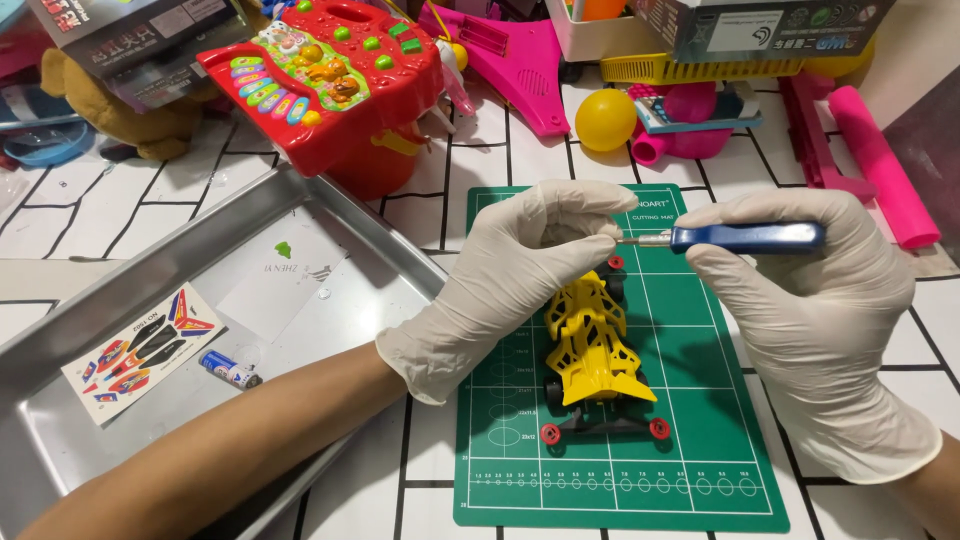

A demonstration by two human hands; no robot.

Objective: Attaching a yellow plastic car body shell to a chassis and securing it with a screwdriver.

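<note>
- The green cutting mat (700, 470) lies low and centre-right on the worktop; we work over it so small parts stay put.
- The yellow toy car (592, 345) sits mid-mat; our left hand (505, 275), grip closed, pinches the screwdriver tip at the car's upper end.
- Our right hand (810, 320) wraps its grip around the blue screwdriver (735, 238); we would keep it steady and turn gently.

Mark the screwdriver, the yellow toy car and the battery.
screwdriver (745, 237): head view, blue handle.
yellow toy car (590, 345): head view, middle of the yellow body shell.
battery (230, 370): head view, its side, in the metal tray.
</note>
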